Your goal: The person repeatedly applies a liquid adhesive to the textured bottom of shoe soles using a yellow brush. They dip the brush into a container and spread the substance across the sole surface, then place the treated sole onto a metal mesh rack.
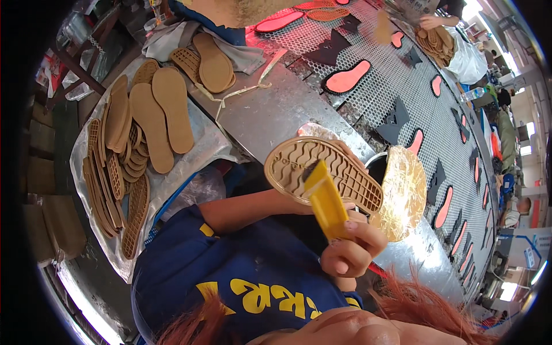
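My left forearm reaches across my front, and my left hand (347, 150) grips a tan rubber shoe sole (290, 158). Its wavy, gridded tread faces up, and most of the hand is hidden behind it. In my right hand (355, 247), the fingers are closed round the yellow handle of a brush (328, 204). The dark tip of the brush overlaps the tread; whether it touches the sole I cannot tell. Just right of the sole stands a container covered in crinkled, gold-looking film (406, 195).
Stacked tan soles (135, 224) lie on a plastic-covered surface at left, with more soles (215, 63) near a grey cloth. A metal plate (264, 109) borders a mesh conveyor (384, 69) carrying pink-topped soles (348, 77) and black cut pieces (394, 121). Another person's hand (431, 22) is beyond it.
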Demonstrator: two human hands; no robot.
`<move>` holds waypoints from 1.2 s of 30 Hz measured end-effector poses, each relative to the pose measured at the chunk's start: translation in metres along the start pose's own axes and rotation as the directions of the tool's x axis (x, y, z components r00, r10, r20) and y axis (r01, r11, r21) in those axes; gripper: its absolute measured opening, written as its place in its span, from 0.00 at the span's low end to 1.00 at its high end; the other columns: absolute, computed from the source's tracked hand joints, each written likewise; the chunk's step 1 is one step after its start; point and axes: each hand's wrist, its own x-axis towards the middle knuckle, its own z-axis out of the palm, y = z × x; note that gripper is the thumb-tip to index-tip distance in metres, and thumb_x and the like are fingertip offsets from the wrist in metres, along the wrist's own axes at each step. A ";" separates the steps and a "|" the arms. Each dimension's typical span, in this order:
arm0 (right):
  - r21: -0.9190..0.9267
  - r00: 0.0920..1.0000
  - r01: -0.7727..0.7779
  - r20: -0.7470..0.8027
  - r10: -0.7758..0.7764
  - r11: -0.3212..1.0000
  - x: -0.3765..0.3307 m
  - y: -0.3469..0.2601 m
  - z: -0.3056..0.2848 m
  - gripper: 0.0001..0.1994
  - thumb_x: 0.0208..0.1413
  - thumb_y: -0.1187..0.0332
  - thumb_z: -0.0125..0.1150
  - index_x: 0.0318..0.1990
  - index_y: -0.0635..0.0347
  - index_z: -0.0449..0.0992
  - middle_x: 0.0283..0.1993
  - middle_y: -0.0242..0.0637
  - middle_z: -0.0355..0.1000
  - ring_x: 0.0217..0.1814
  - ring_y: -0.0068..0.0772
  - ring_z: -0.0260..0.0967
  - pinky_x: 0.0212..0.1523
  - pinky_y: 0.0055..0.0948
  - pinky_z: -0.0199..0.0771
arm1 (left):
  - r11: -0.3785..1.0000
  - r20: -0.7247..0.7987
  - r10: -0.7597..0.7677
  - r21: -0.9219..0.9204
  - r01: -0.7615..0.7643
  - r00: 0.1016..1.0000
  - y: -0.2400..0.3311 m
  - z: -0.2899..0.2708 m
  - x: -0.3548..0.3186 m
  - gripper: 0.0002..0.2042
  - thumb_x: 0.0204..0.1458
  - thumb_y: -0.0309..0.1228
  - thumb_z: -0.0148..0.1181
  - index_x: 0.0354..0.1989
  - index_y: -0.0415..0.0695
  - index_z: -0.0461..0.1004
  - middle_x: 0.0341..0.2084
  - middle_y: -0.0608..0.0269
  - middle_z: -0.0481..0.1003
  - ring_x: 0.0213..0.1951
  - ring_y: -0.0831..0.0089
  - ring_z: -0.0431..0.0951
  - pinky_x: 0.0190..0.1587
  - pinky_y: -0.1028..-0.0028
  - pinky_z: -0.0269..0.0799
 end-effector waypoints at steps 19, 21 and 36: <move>-0.524 0.962 -0.270 -0.125 0.241 0.808 0.010 0.048 -0.058 0.13 0.50 0.82 0.53 0.43 0.64 0.74 0.43 0.45 0.74 0.40 0.41 0.70 0.41 0.33 0.69 | 0.788 -0.063 -0.594 -0.248 0.564 0.802 0.030 -0.014 -0.002 0.31 0.61 0.52 0.33 0.60 0.37 0.58 0.43 0.45 0.72 0.33 0.70 0.76 0.36 0.74 0.73; -0.635 0.958 -0.256 -0.067 0.279 0.729 0.008 0.048 -0.062 0.15 0.46 0.83 0.55 0.43 0.63 0.75 0.43 0.45 0.74 0.39 0.43 0.69 0.40 0.33 0.70 | 0.770 -0.038 -0.616 -0.238 0.592 0.786 0.030 -0.013 -0.004 0.30 0.61 0.52 0.34 0.60 0.37 0.59 0.43 0.45 0.72 0.33 0.70 0.76 0.37 0.74 0.73; -0.460 0.912 -0.410 -0.210 0.352 0.788 -0.004 0.043 -0.090 0.10 0.52 0.86 0.51 0.40 0.68 0.74 0.34 0.40 0.70 0.32 0.27 0.65 0.34 0.23 0.64 | 0.766 -0.227 -0.642 -0.209 0.608 0.732 0.019 -0.005 -0.003 0.32 0.59 0.51 0.38 0.50 0.27 0.65 0.35 0.40 0.73 0.29 0.59 0.74 0.32 0.70 0.72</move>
